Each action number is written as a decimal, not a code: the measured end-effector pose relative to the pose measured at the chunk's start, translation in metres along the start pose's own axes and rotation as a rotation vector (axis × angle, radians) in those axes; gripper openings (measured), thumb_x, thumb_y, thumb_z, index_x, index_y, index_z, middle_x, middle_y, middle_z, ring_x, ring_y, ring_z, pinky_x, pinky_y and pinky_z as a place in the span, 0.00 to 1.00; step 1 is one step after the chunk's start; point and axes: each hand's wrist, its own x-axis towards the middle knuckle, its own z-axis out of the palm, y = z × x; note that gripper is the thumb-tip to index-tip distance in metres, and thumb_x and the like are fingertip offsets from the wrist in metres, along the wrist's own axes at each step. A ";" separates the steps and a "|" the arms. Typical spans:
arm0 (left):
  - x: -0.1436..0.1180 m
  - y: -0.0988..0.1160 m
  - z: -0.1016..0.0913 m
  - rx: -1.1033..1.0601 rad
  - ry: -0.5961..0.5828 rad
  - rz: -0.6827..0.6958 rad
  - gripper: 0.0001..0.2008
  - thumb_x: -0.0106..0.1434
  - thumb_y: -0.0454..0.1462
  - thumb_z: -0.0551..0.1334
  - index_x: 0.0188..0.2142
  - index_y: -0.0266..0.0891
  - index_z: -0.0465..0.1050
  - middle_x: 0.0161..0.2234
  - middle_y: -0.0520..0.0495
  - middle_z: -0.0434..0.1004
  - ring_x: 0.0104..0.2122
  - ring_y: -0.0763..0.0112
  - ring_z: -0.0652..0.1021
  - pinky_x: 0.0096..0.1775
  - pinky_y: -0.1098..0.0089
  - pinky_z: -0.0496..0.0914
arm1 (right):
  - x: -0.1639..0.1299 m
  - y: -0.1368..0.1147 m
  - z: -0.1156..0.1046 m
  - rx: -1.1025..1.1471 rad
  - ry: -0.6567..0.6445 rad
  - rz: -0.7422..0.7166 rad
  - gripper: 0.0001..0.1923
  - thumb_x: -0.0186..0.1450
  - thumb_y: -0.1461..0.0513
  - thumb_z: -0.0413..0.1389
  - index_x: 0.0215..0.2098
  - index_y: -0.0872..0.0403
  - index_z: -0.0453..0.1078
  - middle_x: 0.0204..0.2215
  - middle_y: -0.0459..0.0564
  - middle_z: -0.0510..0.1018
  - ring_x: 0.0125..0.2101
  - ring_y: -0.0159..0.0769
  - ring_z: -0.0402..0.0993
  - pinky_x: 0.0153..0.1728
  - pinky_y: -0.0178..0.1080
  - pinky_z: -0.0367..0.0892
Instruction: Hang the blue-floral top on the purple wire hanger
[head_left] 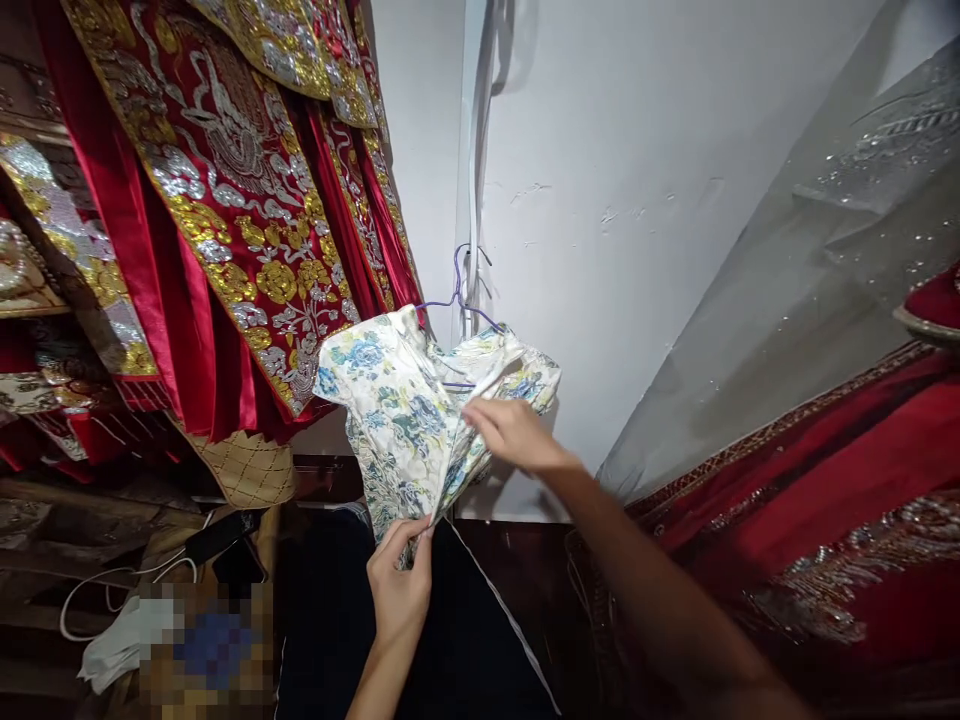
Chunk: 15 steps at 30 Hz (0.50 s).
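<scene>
A white blouse with a blue and yellow flower print point(409, 415) hangs on a thin purple hanger point(457, 295), hooked near a pale strip on the wall. My left hand point(401, 575) pinches the blouse's front edge low down, thumb against fingers. Higher up, my right hand point(514, 432) has its fingers closed on the other side of the front opening, just below the neckline. The front of the blouse is partly open between the hands, and the hanger's lower bar shows through the neck.
Red garments with gold and silver embroidery point(255, 200) hang close on the left. To the right are a sheer sparkly cover point(757, 300) and red beaded fabric point(862, 480). A black power bank-like block point(223, 537) with a white cable lies on a wooden surface at lower left.
</scene>
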 end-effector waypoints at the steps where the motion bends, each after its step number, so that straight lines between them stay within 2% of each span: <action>1: 0.000 -0.003 0.000 0.006 -0.025 0.000 0.06 0.65 0.35 0.63 0.37 0.40 0.80 0.32 0.47 0.78 0.34 0.67 0.78 0.37 0.70 0.71 | 0.020 0.008 -0.015 -0.097 0.014 -0.042 0.19 0.74 0.59 0.43 0.31 0.53 0.72 0.23 0.47 0.75 0.23 0.34 0.68 0.29 0.36 0.57; 3: -0.003 -0.011 0.001 0.012 -0.087 -0.005 0.06 0.65 0.36 0.63 0.37 0.40 0.80 0.32 0.47 0.77 0.33 0.67 0.78 0.35 0.71 0.71 | 0.057 0.021 -0.043 -0.307 0.041 -0.102 0.18 0.73 0.58 0.45 0.31 0.53 0.72 0.26 0.50 0.77 0.25 0.36 0.69 0.30 0.37 0.55; 5: -0.006 -0.018 0.004 0.014 -0.131 -0.017 0.06 0.65 0.36 0.62 0.36 0.39 0.80 0.31 0.47 0.76 0.32 0.67 0.78 0.34 0.71 0.70 | 0.082 0.025 -0.062 -0.439 0.091 -0.079 0.16 0.72 0.57 0.46 0.33 0.54 0.73 0.27 0.52 0.78 0.27 0.39 0.71 0.30 0.37 0.53; 7: -0.006 -0.019 0.008 0.020 -0.157 -0.034 0.06 0.66 0.37 0.62 0.35 0.39 0.78 0.29 0.48 0.75 0.31 0.67 0.77 0.34 0.70 0.70 | 0.091 0.022 -0.071 -0.462 0.128 -0.047 0.15 0.72 0.58 0.47 0.35 0.54 0.73 0.27 0.51 0.79 0.28 0.40 0.71 0.30 0.38 0.52; 9: 0.005 -0.011 0.011 0.015 -0.185 -0.034 0.06 0.66 0.38 0.62 0.36 0.39 0.78 0.31 0.47 0.76 0.32 0.66 0.77 0.35 0.70 0.71 | 0.087 0.012 -0.070 -0.391 0.172 -0.013 0.16 0.72 0.58 0.46 0.34 0.53 0.72 0.25 0.50 0.77 0.27 0.38 0.70 0.30 0.38 0.52; 12: 0.051 0.025 0.017 -0.034 -0.221 0.066 0.10 0.68 0.38 0.61 0.47 0.42 0.77 0.42 0.44 0.79 0.43 0.64 0.78 0.46 0.66 0.72 | 0.074 -0.006 -0.061 -0.165 0.265 0.093 0.15 0.71 0.57 0.47 0.31 0.53 0.70 0.21 0.46 0.72 0.23 0.34 0.65 0.28 0.37 0.52; 14: 0.099 0.059 0.021 -0.057 -0.167 0.212 0.15 0.69 0.37 0.60 0.55 0.43 0.73 0.47 0.43 0.78 0.46 0.64 0.78 0.48 0.64 0.71 | 0.069 -0.014 -0.057 0.029 0.295 0.176 0.12 0.68 0.58 0.50 0.29 0.54 0.70 0.18 0.43 0.67 0.20 0.31 0.61 0.26 0.36 0.51; 15: 0.125 0.076 0.023 -0.059 -0.113 0.300 0.16 0.70 0.38 0.59 0.56 0.43 0.72 0.46 0.43 0.79 0.44 0.65 0.78 0.47 0.64 0.71 | 0.068 -0.016 -0.057 0.135 0.300 0.207 0.11 0.67 0.60 0.52 0.29 0.54 0.70 0.17 0.42 0.66 0.20 0.30 0.60 0.25 0.35 0.51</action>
